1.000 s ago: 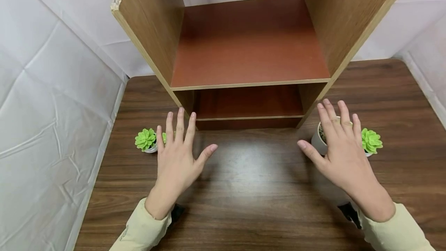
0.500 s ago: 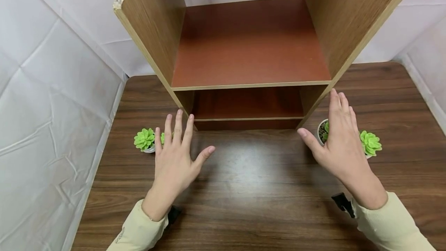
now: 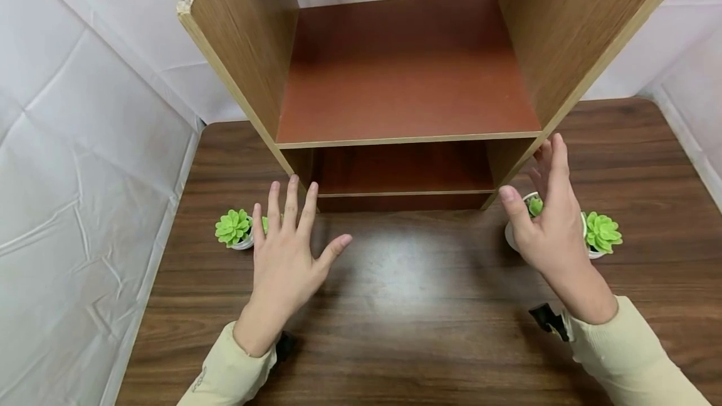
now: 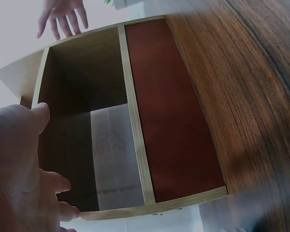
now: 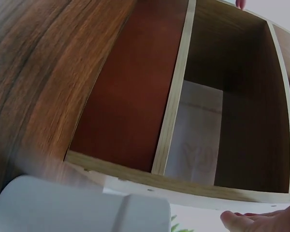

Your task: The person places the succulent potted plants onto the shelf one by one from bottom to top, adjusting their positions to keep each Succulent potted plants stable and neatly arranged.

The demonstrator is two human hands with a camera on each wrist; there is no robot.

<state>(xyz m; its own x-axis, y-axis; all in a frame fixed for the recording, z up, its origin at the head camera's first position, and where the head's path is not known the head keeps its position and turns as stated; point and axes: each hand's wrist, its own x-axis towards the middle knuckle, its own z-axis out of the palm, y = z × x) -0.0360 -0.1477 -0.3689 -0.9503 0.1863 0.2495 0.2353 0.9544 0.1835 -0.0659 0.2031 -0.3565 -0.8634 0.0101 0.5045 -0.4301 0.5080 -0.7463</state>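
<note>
A wooden shelf unit (image 3: 408, 74) with red-brown boards stands on the table. My left hand (image 3: 287, 259), fingers spread, hovers near its lower left corner. Beside those fingers is a small bright green succulent (image 3: 233, 229) in a white pot; more green behind them is mostly hidden. At the unit's right side, my right hand (image 3: 549, 230) is turned on edge, thumb apart and fingers extended, holding nothing. Below it a white pot (image 5: 77, 208) appears large in the right wrist view, partly covered in the head view. Right of that hand sits another green succulent (image 3: 602, 232).
The dark wood-grain table (image 3: 395, 343) spreads in front of the unit. White sheeting (image 3: 79, 205) walls the left side and continues behind. Black wrist straps (image 3: 548, 319) show at the sleeve cuffs.
My right hand has rolled from palm down onto its edge and moved slightly away from me, along the unit's right side. The left hand stays almost in place.
</note>
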